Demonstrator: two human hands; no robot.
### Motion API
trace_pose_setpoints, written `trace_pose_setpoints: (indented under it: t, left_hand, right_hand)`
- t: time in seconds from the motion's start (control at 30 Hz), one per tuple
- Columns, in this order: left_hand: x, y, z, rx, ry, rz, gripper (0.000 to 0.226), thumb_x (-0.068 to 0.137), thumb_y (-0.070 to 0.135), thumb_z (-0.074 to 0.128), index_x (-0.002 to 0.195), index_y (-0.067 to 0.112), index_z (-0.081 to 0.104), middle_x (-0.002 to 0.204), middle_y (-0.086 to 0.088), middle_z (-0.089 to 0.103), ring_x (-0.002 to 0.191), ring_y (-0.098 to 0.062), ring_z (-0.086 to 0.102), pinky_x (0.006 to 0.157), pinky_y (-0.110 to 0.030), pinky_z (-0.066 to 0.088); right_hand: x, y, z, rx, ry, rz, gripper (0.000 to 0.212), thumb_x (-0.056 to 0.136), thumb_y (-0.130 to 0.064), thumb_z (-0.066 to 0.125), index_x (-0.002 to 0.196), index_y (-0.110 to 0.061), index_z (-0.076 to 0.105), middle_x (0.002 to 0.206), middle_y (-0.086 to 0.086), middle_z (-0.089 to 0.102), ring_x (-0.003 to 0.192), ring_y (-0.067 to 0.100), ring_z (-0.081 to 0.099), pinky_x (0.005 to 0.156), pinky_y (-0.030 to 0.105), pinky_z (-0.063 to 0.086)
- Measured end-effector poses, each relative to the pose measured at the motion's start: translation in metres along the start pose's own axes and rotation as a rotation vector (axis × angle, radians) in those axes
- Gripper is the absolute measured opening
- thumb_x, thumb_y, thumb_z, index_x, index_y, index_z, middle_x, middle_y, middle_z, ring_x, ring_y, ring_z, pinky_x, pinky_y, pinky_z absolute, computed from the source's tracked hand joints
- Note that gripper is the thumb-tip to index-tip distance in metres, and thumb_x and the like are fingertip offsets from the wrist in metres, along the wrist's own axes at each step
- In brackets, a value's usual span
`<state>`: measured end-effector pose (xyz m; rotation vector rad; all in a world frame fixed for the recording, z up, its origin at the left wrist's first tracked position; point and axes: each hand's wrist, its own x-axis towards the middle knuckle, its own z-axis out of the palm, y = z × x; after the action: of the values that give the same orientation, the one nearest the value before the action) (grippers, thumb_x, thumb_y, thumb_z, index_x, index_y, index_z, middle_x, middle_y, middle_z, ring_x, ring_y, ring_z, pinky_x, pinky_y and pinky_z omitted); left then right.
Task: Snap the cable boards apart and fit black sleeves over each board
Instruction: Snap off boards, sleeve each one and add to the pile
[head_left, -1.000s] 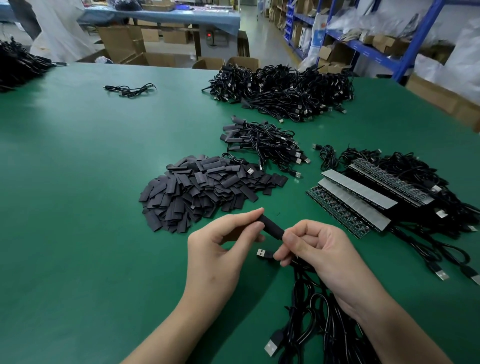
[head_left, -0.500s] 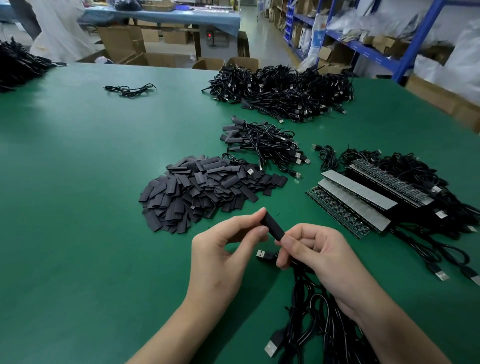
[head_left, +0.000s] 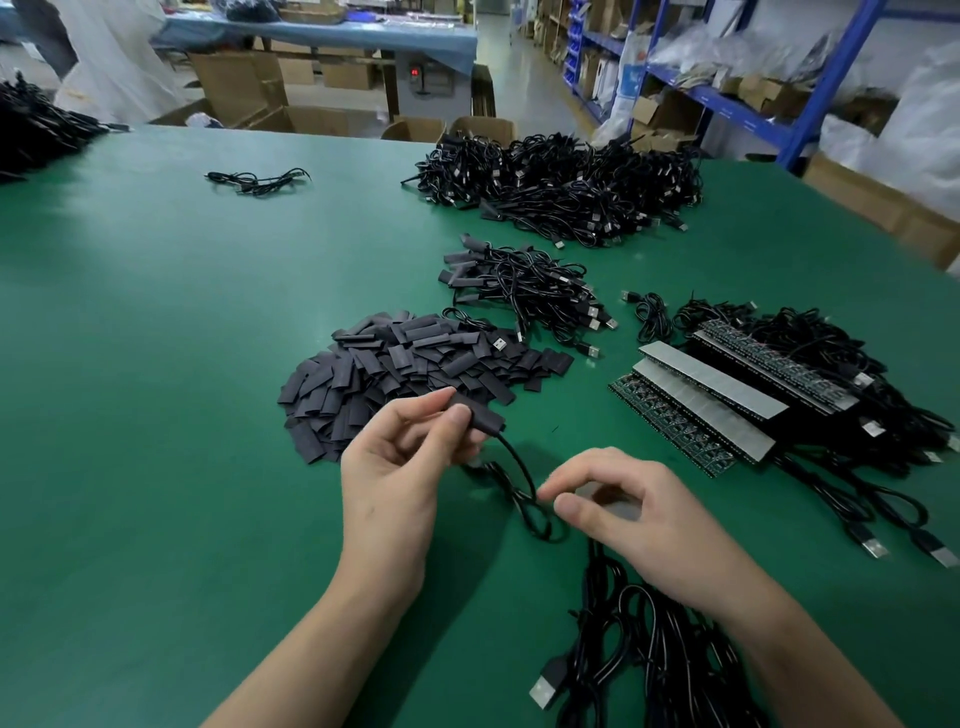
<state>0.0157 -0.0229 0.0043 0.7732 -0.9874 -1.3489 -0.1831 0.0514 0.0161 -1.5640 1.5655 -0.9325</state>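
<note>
One sleeved board (head_left: 482, 417), pinched by the left hand (head_left: 400, 478) just beside the sleeve pile (head_left: 395, 364), appears finished; the right hand (head_left: 628, 514), loosely curled and empty, should next fetch another from the board strips (head_left: 711, 379) at right.

The table top (head_left: 156, 415) is matt green, the heaped sleeves (head_left: 395, 364) smooth dull-black plastic, the cables (head_left: 561, 182) faintly glossy black plastic with shiny metal plugs (head_left: 543, 693), the board strips (head_left: 711, 379) matt grey-backed, and the boxes (head_left: 234, 88) plain brown cardboard.
</note>
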Motion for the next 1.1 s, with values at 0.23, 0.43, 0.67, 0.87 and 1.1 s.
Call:
trace_pose_setpoints:
  t: [0.23,0.43,0.67,0.87,1.1]
  left_hand:
    - [0.002,0.005,-0.003,-0.082,-0.042,-0.041,0.012,0.081,0.019,0.076,0.091,0.026,0.079,0.081,-0.013,0.077,0.074,-0.019,0.075,0.073,-0.027,0.060]
    - [0.001,0.006,-0.001,-0.108,-0.030,-0.051,0.017,0.081,0.017,0.076,0.097,0.014,0.073,0.079,-0.013,0.077,0.072,-0.019,0.075,0.072,-0.027,0.060]
    - [0.008,0.004,-0.005,-0.083,0.009,-0.096,0.021,0.100,0.014,0.063,0.121,0.011,0.063,0.099,-0.009,0.080,0.088,-0.024,0.078,0.076,-0.026,0.061]
    - [0.003,-0.010,-0.003,0.230,-0.178,-0.087,0.015,0.102,0.010,0.062,0.114,0.017,0.068,0.095,0.001,0.080,0.086,-0.017,0.078,0.071,-0.020,0.056]
    - [-0.001,-0.015,-0.007,0.444,-0.315,-0.055,0.015,0.101,0.013,0.064,0.109,0.023,0.070,0.095,0.006,0.080,0.086,-0.012,0.077,0.078,-0.035,0.061]
  right_hand:
    - [0.000,-0.010,0.006,-0.068,0.018,-0.060,0.020,0.090,-0.051,0.074,0.106,-0.041,0.070,0.113,-0.020,0.070,0.109,0.003,0.063,0.090,0.019,0.045]
    - [0.010,-0.019,0.018,-0.190,0.049,-0.130,0.002,0.094,-0.023,0.073,0.094,-0.023,0.075,0.100,-0.013,0.068,0.095,0.013,0.066,0.085,0.043,0.053]
    - [0.046,-0.054,-0.022,-0.194,0.141,-0.192,0.020,0.100,-0.032,0.060,0.087,-0.030,0.076,0.068,-0.017,0.065,0.055,0.000,0.048,0.051,0.012,0.038]
    - [0.156,-0.116,-0.069,-0.536,0.335,-0.237,0.019,0.105,-0.029,0.057,0.099,-0.021,0.073,0.084,-0.005,0.074,0.057,0.003,0.055,0.054,0.018,0.048]
    - [0.209,-0.128,-0.065,-0.761,0.215,-0.144,0.038,0.107,-0.044,0.050,0.127,-0.016,0.067,0.111,0.001,0.065,0.072,0.005,0.052,0.063,0.022,0.041]
